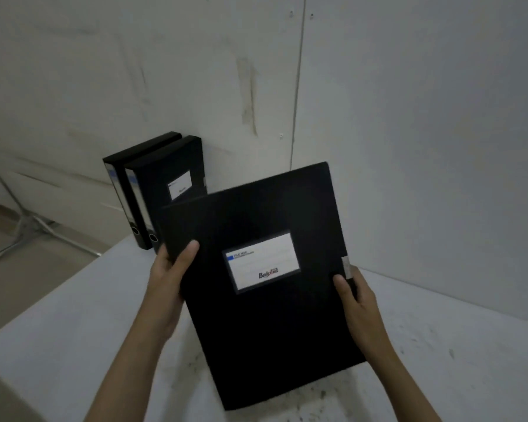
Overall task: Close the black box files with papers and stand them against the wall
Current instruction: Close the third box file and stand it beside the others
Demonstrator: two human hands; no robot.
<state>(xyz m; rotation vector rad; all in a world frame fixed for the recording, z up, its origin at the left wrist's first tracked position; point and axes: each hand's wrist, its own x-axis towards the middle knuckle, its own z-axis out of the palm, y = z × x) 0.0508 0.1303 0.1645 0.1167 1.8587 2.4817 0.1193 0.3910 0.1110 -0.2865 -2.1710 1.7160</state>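
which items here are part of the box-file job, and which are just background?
Job:
- black box file, closed, held between left hand and right hand
- two box files standing at the wall
- white table

Background:
- metal stand on the floor, left

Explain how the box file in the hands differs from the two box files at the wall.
The held box file is tilted, gripped by the left hand and right hand; the two standing box files stand upright against the wall, untouched. It shows its front; they show spines. All are black, closed and labelled.
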